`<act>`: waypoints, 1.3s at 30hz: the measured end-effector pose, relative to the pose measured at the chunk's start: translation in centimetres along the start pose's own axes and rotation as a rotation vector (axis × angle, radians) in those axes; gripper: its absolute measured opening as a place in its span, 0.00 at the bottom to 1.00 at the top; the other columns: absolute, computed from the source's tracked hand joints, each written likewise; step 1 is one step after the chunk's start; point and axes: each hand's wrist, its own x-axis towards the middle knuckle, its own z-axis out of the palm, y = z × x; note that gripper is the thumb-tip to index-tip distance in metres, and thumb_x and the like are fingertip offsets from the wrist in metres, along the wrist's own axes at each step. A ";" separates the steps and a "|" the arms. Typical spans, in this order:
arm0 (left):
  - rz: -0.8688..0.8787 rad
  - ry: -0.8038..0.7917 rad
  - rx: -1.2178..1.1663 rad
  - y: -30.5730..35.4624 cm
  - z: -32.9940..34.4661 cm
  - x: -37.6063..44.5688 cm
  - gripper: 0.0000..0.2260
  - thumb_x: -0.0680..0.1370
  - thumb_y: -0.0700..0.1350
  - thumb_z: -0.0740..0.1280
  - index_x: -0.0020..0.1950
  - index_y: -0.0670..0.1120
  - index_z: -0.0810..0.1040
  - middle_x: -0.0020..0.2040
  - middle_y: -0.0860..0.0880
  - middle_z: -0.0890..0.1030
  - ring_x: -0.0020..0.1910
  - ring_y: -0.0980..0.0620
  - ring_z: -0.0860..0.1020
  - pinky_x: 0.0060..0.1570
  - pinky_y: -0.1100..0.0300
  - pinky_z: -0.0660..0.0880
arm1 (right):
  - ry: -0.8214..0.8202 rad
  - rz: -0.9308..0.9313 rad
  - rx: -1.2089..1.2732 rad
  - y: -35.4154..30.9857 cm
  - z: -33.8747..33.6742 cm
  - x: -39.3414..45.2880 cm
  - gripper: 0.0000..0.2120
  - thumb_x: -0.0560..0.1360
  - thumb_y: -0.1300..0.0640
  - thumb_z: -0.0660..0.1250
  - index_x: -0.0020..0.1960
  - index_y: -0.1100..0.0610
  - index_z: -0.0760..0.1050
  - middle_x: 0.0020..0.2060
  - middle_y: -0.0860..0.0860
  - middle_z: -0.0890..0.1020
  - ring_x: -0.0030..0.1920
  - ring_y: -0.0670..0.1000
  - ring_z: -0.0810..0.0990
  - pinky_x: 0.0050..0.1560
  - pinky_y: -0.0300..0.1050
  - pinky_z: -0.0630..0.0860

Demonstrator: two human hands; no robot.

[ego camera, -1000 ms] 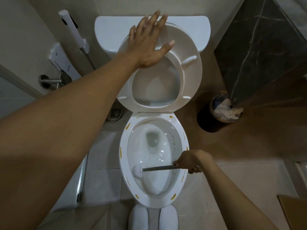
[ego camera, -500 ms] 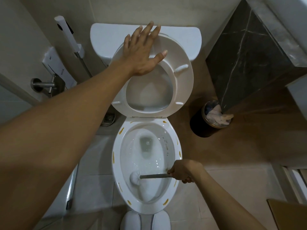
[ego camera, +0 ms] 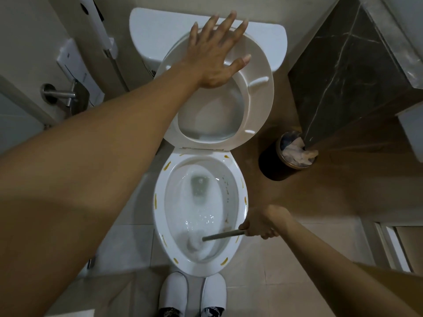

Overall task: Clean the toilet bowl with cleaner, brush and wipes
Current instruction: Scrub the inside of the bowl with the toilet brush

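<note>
A white toilet bowl stands below me with yellow-brown streaks around its rim and foamy water inside. Its seat is raised against the tank. My left hand presses flat on the top of the raised seat, fingers spread. My right hand grips the grey handle of a toilet brush at the bowl's right rim. The white brush head lies in the water at the near part of the bowl.
A dark round bin with crumpled tissue stands right of the toilet, under a dark marble counter. A bidet sprayer and a metal holder hang on the left wall. My white slippers touch the bowl's front.
The view has shifted slightly, and the brush head has moved a little rightward within the near part of the bowl. My left hand stays on the raised seat.
</note>
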 end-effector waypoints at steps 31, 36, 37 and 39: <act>-0.007 -0.009 -0.039 0.0 0.1 0.2 0.31 0.78 0.66 0.46 0.78 0.56 0.42 0.79 0.51 0.42 0.77 0.44 0.42 0.72 0.40 0.40 | 0.050 0.079 -0.416 -4.6 -3.0 -0.8 0.16 0.80 0.57 0.59 0.67 0.58 0.71 0.55 0.53 0.71 0.56 0.55 0.72 0.60 0.49 0.70; -0.008 -0.006 -0.041 0.0 0.1 0.2 0.31 0.78 0.66 0.46 0.78 0.57 0.42 0.79 0.51 0.42 0.77 0.45 0.42 0.72 0.40 0.40 | 0.120 0.083 -0.382 -4.2 -3.0 -0.3 0.15 0.79 0.60 0.59 0.66 0.58 0.72 0.53 0.52 0.72 0.54 0.55 0.73 0.55 0.46 0.71; -0.008 -0.004 -0.038 0.0 0.2 0.2 0.31 0.78 0.66 0.46 0.78 0.56 0.42 0.79 0.51 0.42 0.77 0.44 0.42 0.72 0.40 0.40 | 0.146 0.088 -0.380 -4.1 -2.7 -0.3 0.15 0.79 0.62 0.59 0.65 0.58 0.73 0.56 0.52 0.75 0.55 0.54 0.75 0.52 0.45 0.70; -0.005 0.000 -0.031 0.0 0.3 0.2 0.31 0.78 0.66 0.46 0.78 0.56 0.42 0.79 0.50 0.42 0.77 0.44 0.42 0.72 0.39 0.40 | 0.100 0.069 -0.392 -4.0 -2.1 -0.3 0.15 0.79 0.62 0.58 0.65 0.59 0.72 0.59 0.53 0.76 0.54 0.54 0.76 0.52 0.45 0.70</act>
